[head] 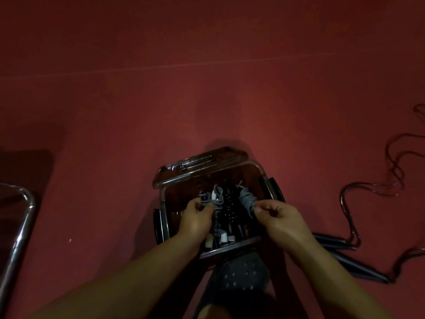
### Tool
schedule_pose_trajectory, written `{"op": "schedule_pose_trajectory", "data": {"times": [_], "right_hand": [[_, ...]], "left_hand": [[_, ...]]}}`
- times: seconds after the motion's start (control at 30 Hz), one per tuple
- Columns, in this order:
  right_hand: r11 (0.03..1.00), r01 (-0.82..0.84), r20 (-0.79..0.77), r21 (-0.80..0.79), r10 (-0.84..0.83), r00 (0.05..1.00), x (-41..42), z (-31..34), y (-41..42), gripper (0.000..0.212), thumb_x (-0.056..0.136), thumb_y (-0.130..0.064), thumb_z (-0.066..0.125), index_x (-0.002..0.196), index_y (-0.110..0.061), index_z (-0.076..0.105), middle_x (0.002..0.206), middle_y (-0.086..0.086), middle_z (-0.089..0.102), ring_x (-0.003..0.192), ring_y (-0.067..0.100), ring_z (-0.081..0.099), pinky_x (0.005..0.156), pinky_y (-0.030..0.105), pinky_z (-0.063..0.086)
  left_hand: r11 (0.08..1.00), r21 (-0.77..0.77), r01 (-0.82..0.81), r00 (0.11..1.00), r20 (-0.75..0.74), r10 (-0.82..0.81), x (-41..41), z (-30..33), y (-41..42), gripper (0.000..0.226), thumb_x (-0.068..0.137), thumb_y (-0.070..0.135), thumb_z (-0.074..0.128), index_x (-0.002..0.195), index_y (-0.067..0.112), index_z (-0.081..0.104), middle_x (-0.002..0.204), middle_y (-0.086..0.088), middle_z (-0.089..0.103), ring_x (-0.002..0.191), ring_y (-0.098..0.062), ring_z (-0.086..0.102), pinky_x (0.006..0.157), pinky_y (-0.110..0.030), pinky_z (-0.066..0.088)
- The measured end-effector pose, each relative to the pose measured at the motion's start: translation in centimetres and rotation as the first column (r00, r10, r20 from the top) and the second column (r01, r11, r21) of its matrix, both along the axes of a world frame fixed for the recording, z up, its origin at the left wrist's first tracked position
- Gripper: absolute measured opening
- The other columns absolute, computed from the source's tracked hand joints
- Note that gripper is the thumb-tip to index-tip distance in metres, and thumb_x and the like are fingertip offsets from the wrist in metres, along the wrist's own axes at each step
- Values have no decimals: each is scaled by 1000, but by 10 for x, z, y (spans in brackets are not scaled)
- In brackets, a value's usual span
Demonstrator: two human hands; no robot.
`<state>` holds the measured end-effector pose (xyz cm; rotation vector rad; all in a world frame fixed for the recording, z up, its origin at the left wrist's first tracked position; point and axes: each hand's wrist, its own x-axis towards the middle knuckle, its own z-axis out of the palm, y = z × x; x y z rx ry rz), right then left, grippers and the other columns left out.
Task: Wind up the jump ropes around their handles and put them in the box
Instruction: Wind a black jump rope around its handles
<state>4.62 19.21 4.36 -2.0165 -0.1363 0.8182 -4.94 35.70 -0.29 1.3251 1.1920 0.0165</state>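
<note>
A clear plastic box [264,178] with its lid [200,165] tipped back stands on the red floor. Inside lie several wound jump ropes: a grey one with white handle ends [217,199], a black one [230,210], and a grey bundle [247,199] at the right. My left hand [196,218] reaches into the box's left side, fingers curled on the grey-and-white rope. My right hand [278,218] pinches the grey bundle at the box's right rim. An unwound dark rope [349,203] trails over the floor on the right, its two dark handles [345,256] lying by the box.
A chrome chair frame [20,217] stands at the left edge. A grey perforated shoe [239,275] sits just below the box, between my forearms. Red carpet stretches all around; the lighting is dim.
</note>
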Motion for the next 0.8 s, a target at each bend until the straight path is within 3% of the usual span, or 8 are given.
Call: {"op": "schedule_pose_trajectory", "data": {"times": [0.1,0.2,0.27,0.37,0.47,0.6,0.7,0.8], "right_hand": [[1000,7,12,1,-7,1000,-5,9,-3,10,91,-24,65,99,-27,71,91,-10,72,87,6,67,83,27,54],[998,68,-7,11,-67,998,-15,25,-20,6,92,-22,65,94,-25,71,77,-4,72,68,15,65,69,36,56],[998,56,35,-23,-55,998,-17,32,-38,8,92,-21,64,87,-25,68,74,-1,70,66,14,61,62,26,52],[977,85,126,-196,-61,990,-11,37,-85,8,91,-30,65,87,-25,70,82,-6,73,72,7,65,67,13,49],[917,291,143,-274,-260,955,-2,30,-142,20,90,-36,62,86,-20,73,77,-4,73,77,15,69,78,30,54],[749,615,172,-247,-591,788,-12,13,-193,27,91,-36,61,75,-16,68,80,10,70,78,27,62,80,45,53],[668,711,141,-220,-699,701,-33,-5,-207,34,91,-37,61,69,-12,65,82,15,71,76,31,62,76,48,54],[633,740,107,-228,-739,665,-53,-26,-218,36,91,-38,60,62,-18,60,70,7,65,76,31,62,75,45,53]], "left_hand": [[920,336,202,978,-25,-206,-1,13,-1,51,90,42,64,136,22,51,129,3,55,113,-14,57,93,-33,51],[845,460,273,935,79,-345,8,35,-19,36,87,44,69,118,28,60,117,9,57,106,-8,56,88,-25,46],[812,463,356,877,136,-462,21,44,-34,25,87,43,70,107,30,63,108,9,63,100,-9,59,84,-26,47],[755,411,512,765,182,-618,45,58,-66,17,88,40,69,96,25,66,92,6,69,85,-9,64,76,-23,48],[655,384,651,656,148,-740,63,62,-104,23,90,39,66,90,17,66,85,3,70,81,-11,63,76,-24,47],[544,295,785,530,134,-837,82,39,-153,24,89,40,68,85,17,67,79,1,70,72,-10,60,78,-33,51],[358,284,889,366,25,-930,86,18,-181,24,91,40,66,88,16,65,80,5,66,73,-9,58,73,-27,49],[264,283,922,295,-72,-953,93,-5,-203,22,89,40,69,98,21,64,96,6,69,93,-13,65,81,-23,48]]}}
